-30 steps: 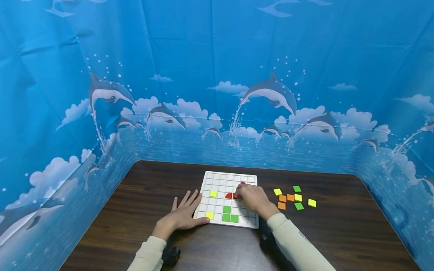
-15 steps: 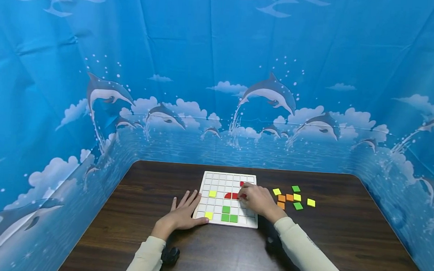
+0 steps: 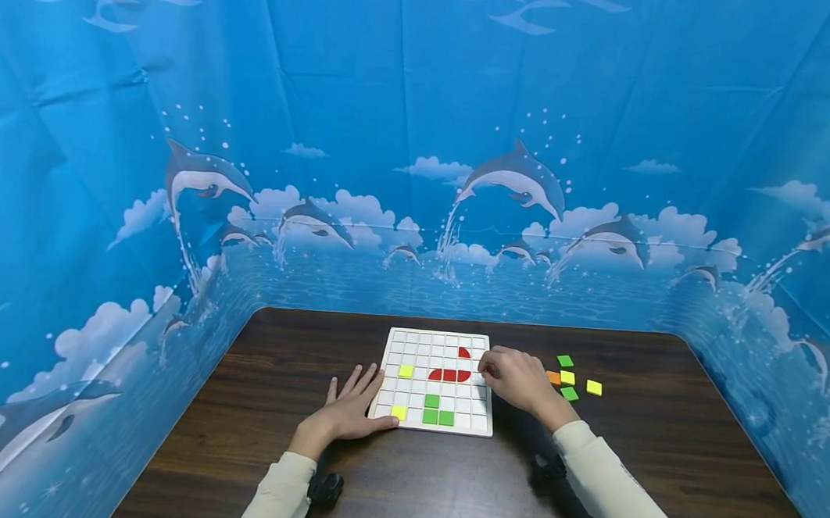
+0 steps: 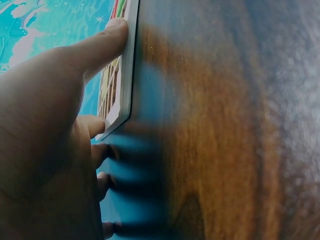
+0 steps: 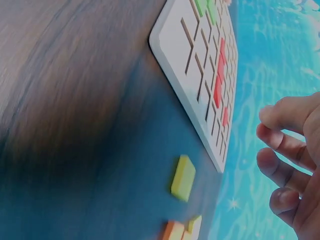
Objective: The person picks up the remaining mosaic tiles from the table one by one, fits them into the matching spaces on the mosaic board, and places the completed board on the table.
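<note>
A white gridded board (image 3: 418, 341) lies on the table, with a row of red tiles (image 3: 449, 376) in its cells. One red quarter-round tile (image 3: 464, 352) sits higher up. Yellow tiles (image 3: 406, 370) and green tiles (image 3: 432, 401) fill other cells. My left hand (image 3: 346, 416) rests at the board's left side, fingers spread; in the left wrist view its thumb (image 4: 107, 42) lies on the board's edge. Over the right edge of the board is my right hand (image 3: 521, 378). Its fingers (image 5: 280, 172) are loosely curled, and nothing shows between them in the right wrist view.
Loose tiles lie right of the board: green (image 3: 565, 361), yellow (image 3: 594, 388) and orange (image 3: 553, 377). My right hand hides some of them in the head view; a yellow tile (image 5: 183, 178) shows near the board in the right wrist view. A dolphin-print curtain (image 3: 414, 282) surrounds the dark table (image 3: 312, 340).
My right hand has moved right from the red row to the board's right edge, uncovering a rounded red tile at the row's end. The left hand has stayed in place.
</note>
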{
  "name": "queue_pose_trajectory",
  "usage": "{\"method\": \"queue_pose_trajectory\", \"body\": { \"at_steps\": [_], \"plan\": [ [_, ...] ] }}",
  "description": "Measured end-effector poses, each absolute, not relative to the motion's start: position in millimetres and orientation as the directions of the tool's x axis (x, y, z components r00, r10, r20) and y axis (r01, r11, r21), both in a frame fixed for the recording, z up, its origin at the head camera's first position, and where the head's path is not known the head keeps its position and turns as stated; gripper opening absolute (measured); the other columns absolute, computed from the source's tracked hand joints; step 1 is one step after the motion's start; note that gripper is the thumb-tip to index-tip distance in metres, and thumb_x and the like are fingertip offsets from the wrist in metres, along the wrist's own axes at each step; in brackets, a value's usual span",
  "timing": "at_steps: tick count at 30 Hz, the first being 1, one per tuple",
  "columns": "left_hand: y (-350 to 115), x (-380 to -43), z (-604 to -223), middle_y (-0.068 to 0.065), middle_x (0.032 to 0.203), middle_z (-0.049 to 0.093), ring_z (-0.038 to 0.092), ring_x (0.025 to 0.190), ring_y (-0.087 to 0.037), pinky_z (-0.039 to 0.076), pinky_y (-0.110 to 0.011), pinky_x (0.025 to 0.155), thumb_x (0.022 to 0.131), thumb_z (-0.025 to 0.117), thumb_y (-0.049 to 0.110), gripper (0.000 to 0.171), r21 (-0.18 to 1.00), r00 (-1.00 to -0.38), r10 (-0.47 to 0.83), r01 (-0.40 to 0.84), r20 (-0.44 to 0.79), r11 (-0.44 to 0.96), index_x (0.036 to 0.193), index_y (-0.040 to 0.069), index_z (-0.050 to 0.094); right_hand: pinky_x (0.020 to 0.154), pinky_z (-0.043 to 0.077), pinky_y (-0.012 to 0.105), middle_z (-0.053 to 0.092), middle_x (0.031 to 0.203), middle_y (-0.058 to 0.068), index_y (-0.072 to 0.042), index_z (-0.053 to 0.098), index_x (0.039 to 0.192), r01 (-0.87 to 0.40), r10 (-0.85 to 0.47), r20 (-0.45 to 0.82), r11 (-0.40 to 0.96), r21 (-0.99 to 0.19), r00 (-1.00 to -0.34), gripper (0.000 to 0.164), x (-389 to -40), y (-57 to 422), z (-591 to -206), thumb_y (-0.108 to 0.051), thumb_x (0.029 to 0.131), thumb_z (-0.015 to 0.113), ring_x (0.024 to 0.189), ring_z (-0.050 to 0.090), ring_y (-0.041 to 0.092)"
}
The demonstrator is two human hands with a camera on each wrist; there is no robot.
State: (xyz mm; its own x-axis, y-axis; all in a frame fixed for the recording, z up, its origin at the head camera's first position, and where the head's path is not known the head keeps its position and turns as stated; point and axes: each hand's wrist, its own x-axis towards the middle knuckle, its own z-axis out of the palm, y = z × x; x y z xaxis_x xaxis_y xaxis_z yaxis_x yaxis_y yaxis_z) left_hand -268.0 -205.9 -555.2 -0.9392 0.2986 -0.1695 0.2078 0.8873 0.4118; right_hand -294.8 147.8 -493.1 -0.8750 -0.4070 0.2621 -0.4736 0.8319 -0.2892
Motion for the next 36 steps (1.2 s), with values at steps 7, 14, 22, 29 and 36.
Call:
{"method": "queue_pose_trajectory", "body": {
  "at_steps": [7,14,22,29,36],
  "plan": [
    [-203,-264,-543,-0.006,0.182,0.009,0.001,0.169,-0.034,-0.006,-0.072,0.129,0.091,0.062,0.079,0.111,0.406,-0.932,0.303,0.203,-0.2,0.891,0.173,0.018,0.019,0.056,0.042,0.024,0.07,0.088,-0.005,-0.016,0.081,0.096,-0.442,-0.357,0.3,0.846,-0.297,-0.885,0.005,-289,176,-489,-0.014,0.092,0.083,0.067,0.052,0.007],
    [-203,-261,-537,-0.009,0.181,0.011,0.002,0.168,-0.036,-0.004,-0.074,0.127,0.092,0.062,0.079,0.111,0.425,-0.928,0.319,0.215,-0.19,0.879,0.173,0.016,0.02,0.054,0.045,0.027,0.074,0.095,-0.002,-0.015,0.081,0.099,-0.39,-0.31,0.276,0.866,-0.313,-0.91,0.005,-284,204,-486,-0.014,0.094,0.08,0.066,0.056,0.007],
    [-205,-263,-544,-0.009,0.181,0.011,0.002,0.168,-0.038,-0.006,-0.075,0.126,0.088,0.057,0.087,0.116,0.454,-0.933,0.322,0.222,-0.157,0.863,0.173,0.018,0.02,0.052,0.041,0.028,0.075,0.095,0.003,-0.012,0.08,0.1,-0.353,-0.264,0.291,0.881,-0.316,-0.919,0.008,-277,232,-492,-0.012,0.092,0.082,0.063,0.051,0.011],
    [-204,-259,-542,-0.012,0.181,0.012,0.003,0.167,-0.04,-0.007,-0.078,0.124,0.088,0.059,0.085,0.116,0.442,-0.928,0.323,0.215,-0.184,0.871,0.172,0.015,0.022,0.051,0.042,0.028,0.075,0.094,0.005,-0.011,0.079,0.102,-0.281,-0.211,0.233,0.902,-0.329,-0.949,0.009,-272,255,-503,-0.013,0.094,0.081,0.061,0.051,0.012],
    [-202,-259,-537,-0.011,0.181,0.011,0.002,0.168,-0.039,-0.008,-0.077,0.125,0.088,0.059,0.086,0.116,0.445,-0.93,0.318,0.21,-0.182,0.87,0.172,0.015,0.021,0.055,0.046,0.033,0.068,0.088,0.004,-0.009,0.074,0.102,-0.174,-0.137,0.137,0.933,-0.315,-0.981,0.018,-274,273,-514,-0.022,0.093,0.083,0.065,0.052,0.016]
  ]
}}
